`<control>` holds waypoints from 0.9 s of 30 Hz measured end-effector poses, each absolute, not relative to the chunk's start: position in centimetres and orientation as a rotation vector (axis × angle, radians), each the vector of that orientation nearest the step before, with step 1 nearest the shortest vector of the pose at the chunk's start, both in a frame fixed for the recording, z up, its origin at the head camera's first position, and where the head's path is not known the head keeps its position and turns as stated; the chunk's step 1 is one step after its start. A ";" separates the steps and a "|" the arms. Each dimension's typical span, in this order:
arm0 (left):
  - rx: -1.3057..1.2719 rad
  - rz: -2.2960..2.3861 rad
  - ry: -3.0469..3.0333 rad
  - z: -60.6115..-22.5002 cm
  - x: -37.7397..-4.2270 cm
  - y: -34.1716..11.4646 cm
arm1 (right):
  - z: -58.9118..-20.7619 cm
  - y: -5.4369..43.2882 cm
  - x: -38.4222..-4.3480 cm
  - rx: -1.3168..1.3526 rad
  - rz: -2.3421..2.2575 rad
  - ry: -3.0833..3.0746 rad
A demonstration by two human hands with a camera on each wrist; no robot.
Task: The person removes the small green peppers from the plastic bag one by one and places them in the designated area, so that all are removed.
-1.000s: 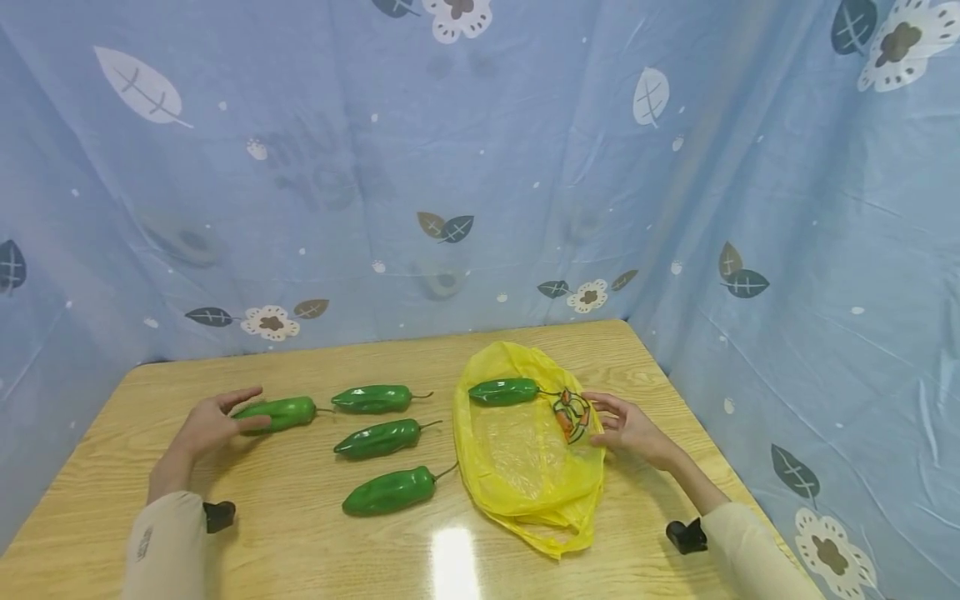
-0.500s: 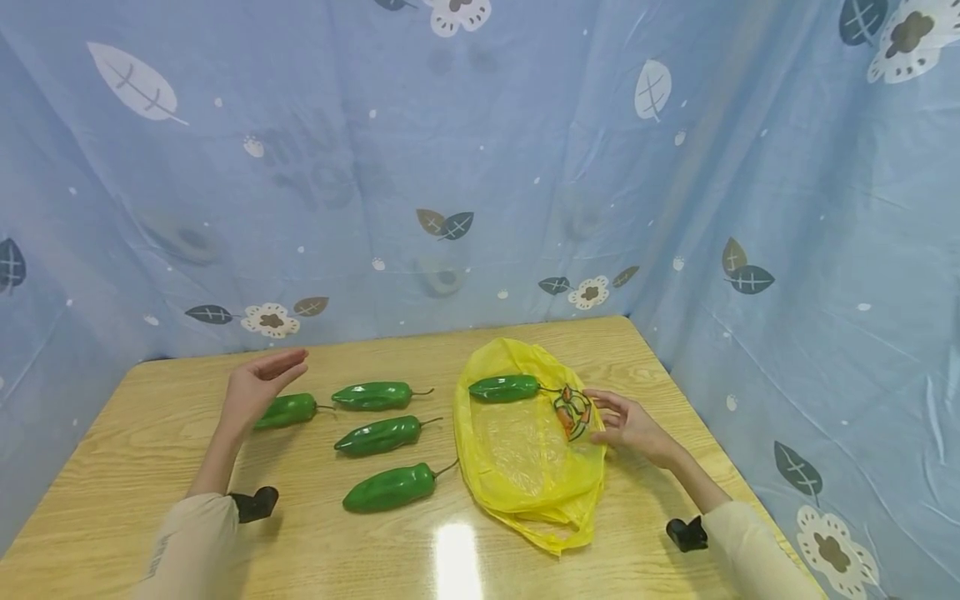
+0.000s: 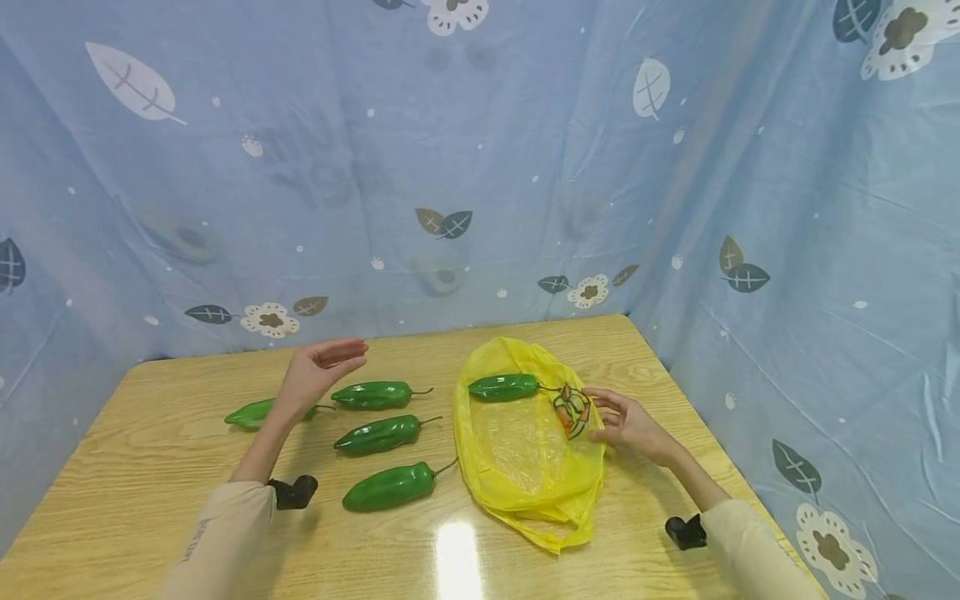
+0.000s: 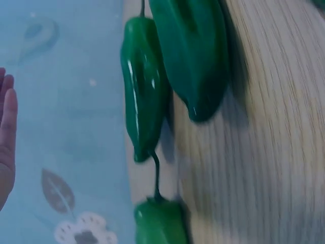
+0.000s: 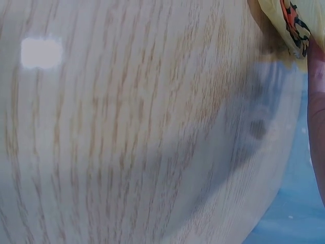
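Observation:
My left hand point(image 3: 322, 373) is raised over the table with its fingers extended and nothing in it. It is nearest the back long green pepper point(image 3: 372, 395); in the left wrist view its fingers point(image 4: 7, 122) show at the left edge. Beneath that forearm lies another green pepper point(image 3: 250, 413), partly covered. Two more peppers, the middle one point(image 3: 378, 436) and the front one point(image 3: 390, 487), lie below the back one. At the right, my right hand point(image 3: 633, 429) holds the side of a yellow plastic bag point(image 3: 480, 475) near its printed patch. One pepper point(image 3: 502, 387) lies on the bag.
A wooden table point(image 3: 150, 517) carries everything, its far edge against a blue patterned curtain point(image 3: 480, 167) that also hangs along both sides. Each wrist wears a black camera mount, such as the left mount point(image 3: 294, 493). Light glares off the tabletop near the front.
My left hand has left the leftmost pepper, risen and moved right toward the back pepper. That pepper stays on the table. My right hand keeps its place at the bag.

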State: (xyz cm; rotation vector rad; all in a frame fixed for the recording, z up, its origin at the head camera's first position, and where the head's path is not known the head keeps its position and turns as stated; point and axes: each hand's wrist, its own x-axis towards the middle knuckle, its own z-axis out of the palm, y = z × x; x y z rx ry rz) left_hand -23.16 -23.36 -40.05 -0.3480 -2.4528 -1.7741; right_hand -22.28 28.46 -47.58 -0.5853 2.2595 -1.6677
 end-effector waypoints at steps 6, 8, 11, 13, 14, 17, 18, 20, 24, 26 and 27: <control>-0.464 -1.819 -2.442 -39.7 -23.3 -20.7 | -47.4 28.5 -22.1 -0.571 -1.659 2.264; -0.499 -1.827 -2.448 -39.7 -23.5 -19.8 | -47.4 28.5 -22.1 -0.564 -1.658 2.266; -0.553 -1.860 -2.453 -39.8 -23.8 -18.6 | -47.3 28.6 -22.0 -0.556 -1.662 2.262; -0.587 -1.877 -2.455 -39.8 -24.0 -17.7 | -47.3 28.5 -21.9 -0.546 -1.662 2.263; -0.603 -1.883 -2.453 -39.8 -24.1 -17.4 | -47.2 28.5 -21.9 -0.542 -1.662 2.266; -0.668 -1.886 -2.440 -39.9 -24.3 -16.2 | -47.1 28.2 -22.0 -0.541 -1.670 2.270; -0.685 -1.884 -2.439 -39.9 -24.4 -15.9 | -47.1 28.1 -22.0 -0.542 -1.674 2.270; -0.720 -1.889 -2.431 -40.0 -24.6 -15.0 | -47.2 28.1 -22.1 -0.549 -1.679 2.276; -0.789 -1.869 -2.437 -40.2 -25.0 -13.3 | -47.2 28.1 -22.1 -0.551 -1.686 2.277; -0.831 -1.840 -2.445 -40.3 -25.2 -12.4 | -47.2 28.1 -22.1 -0.552 -1.692 2.274; -0.849 -1.820 -2.451 -40.3 -25.3 -12.0 | -47.1 28.1 -22.1 -0.552 -1.694 2.272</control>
